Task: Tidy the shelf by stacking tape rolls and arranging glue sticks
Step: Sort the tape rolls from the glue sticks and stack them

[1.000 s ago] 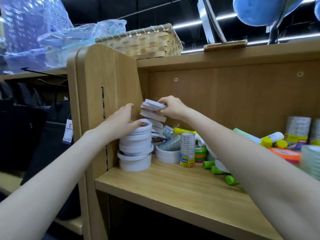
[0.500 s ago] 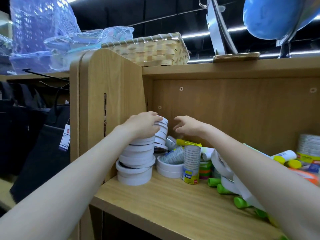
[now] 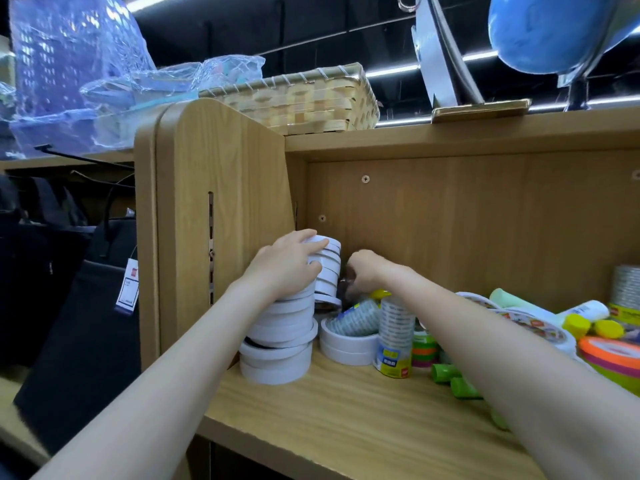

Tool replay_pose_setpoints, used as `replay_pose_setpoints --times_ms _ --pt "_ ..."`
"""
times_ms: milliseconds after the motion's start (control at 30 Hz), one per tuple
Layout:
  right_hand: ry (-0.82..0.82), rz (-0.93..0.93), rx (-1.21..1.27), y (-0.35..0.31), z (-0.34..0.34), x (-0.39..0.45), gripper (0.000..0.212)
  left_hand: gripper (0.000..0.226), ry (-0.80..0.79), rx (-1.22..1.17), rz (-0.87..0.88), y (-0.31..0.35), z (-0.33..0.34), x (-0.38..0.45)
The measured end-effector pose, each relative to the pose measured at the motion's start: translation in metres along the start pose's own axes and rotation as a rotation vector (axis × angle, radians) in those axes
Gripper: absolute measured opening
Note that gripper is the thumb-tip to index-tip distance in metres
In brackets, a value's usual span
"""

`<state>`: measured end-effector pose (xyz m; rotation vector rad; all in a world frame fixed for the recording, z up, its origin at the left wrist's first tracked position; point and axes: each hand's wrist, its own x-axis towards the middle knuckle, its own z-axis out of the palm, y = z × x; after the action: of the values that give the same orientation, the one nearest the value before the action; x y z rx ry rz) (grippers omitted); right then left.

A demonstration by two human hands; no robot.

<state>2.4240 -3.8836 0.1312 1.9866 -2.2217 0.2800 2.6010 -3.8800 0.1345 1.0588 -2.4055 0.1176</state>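
White tape rolls make two stacks in the left corner of the wooden shelf [image 3: 346, 403]: a front stack [image 3: 277, 341] of about six wide, smooth rings, and a narrower back stack [image 3: 329, 268] of about five thinner ones close against it. The left hand [image 3: 287, 265] lies over both, fingers spread flat on the back stack's top roll. The right hand [image 3: 363, 271] reaches down behind the rolls with fingers curled; whether it holds anything cannot be told. Two more white rolls [image 3: 346, 344] sit stacked just right, a clear roll [image 3: 353, 318] tilted in their hollow. One upright clear-tape cylinder [image 3: 394, 337] stands beside them. Three green glue sticks [image 3: 446, 374] lie under the right forearm. A woven basket [image 3: 298, 98] sits on top.
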Motion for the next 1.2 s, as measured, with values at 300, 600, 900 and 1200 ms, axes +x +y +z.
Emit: replay_pose_setpoints --times_ms 300,600,900,1200 --pt "0.457 0.043 0.308 0.031 -0.055 -0.027 0.023 0.047 0.051 -0.028 -0.002 0.002 0.000 -0.001" --pt "0.586 -0.058 0.406 0.038 -0.113 -0.098 0.017 0.025 0.491 0.255 0.224 0.015 -0.004 -0.014" --pt "0.237 -0.087 0.548 0.031 -0.099 -0.171 0.020 0.034 0.305 -0.027 0.424 0.048 0.033 -0.048" --pt "0.081 -0.156 0.079 0.026 -0.067 -0.179 0.019 0.040 0.184 -0.138 0.307 0.050 0.047 -0.058"
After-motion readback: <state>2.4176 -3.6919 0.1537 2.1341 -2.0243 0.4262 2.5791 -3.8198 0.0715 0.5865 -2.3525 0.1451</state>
